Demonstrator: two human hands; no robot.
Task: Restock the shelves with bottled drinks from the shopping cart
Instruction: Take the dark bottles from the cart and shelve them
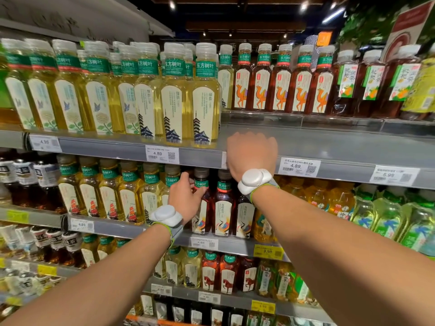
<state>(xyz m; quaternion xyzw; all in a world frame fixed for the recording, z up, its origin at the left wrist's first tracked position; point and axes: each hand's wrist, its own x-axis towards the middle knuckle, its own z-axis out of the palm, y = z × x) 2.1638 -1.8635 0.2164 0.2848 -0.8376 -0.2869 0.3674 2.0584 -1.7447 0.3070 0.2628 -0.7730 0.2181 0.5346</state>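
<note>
My left hand (186,198) reaches into the second shelf. Its relaxed fingers touch the neck of a dark red tea bottle (201,209) with a crane label, and nothing is gripped. My right hand (251,154) is raised at the front edge of the upper shelf (341,147), back toward me. Its fingers are tucked out of sight, and no bottle shows in it. Left of that hand stand pale green tea bottles (203,97) with pagoda labels. Behind it, set far back, is a row of red tea bottles (281,83) with camel labels.
Bare grey shelf runs in front of the camel bottles, to the right of my right hand. Price tags (162,154) line the shelf edges. Yellow and green drinks (386,215) fill the second shelf at right. Lower shelves hold more tea bottles (209,271). No shopping cart is in view.
</note>
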